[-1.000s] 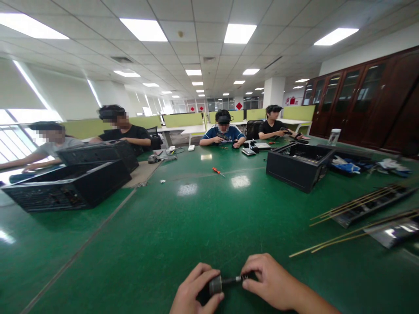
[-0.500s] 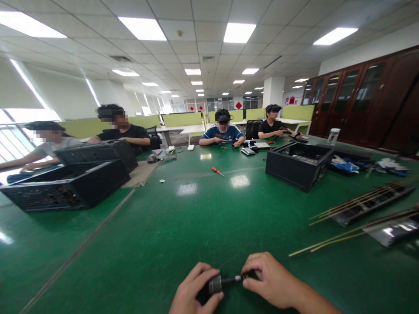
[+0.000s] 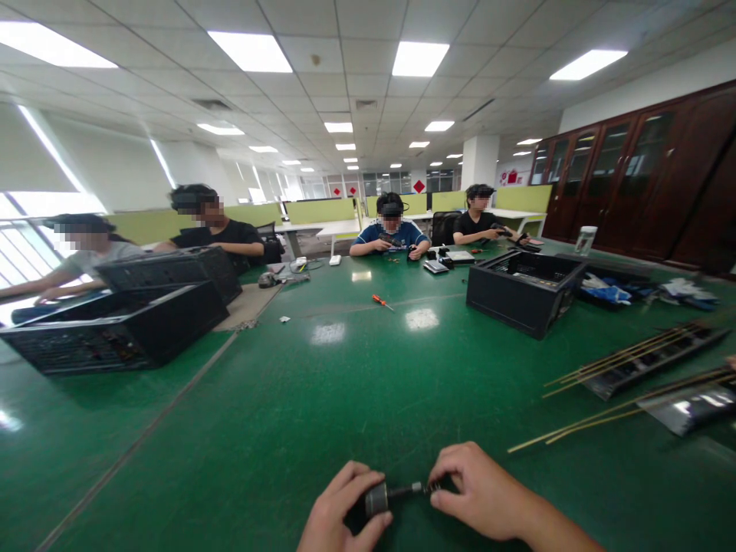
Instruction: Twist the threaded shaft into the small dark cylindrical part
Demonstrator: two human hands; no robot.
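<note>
At the bottom edge, my left hand (image 3: pixel 339 514) is closed around a small dark tool with a grey round end (image 3: pixel 378 498). A thin dark shaft (image 3: pixel 409 489) sticks out of it to the right. My right hand (image 3: pixel 480 491) pinches the far tip of that shaft between thumb and fingers. Both hands hover just above the green table (image 3: pixel 322 399). What sits at the tip is too small to make out.
Black computer cases lie at left (image 3: pixel 126 322) and centre right (image 3: pixel 520 291). Thin wooden sticks (image 3: pixel 603 418) and dark strips lie at right. An orange screwdriver (image 3: pixel 380 301) lies mid-table. Several people sit working along the far and left sides.
</note>
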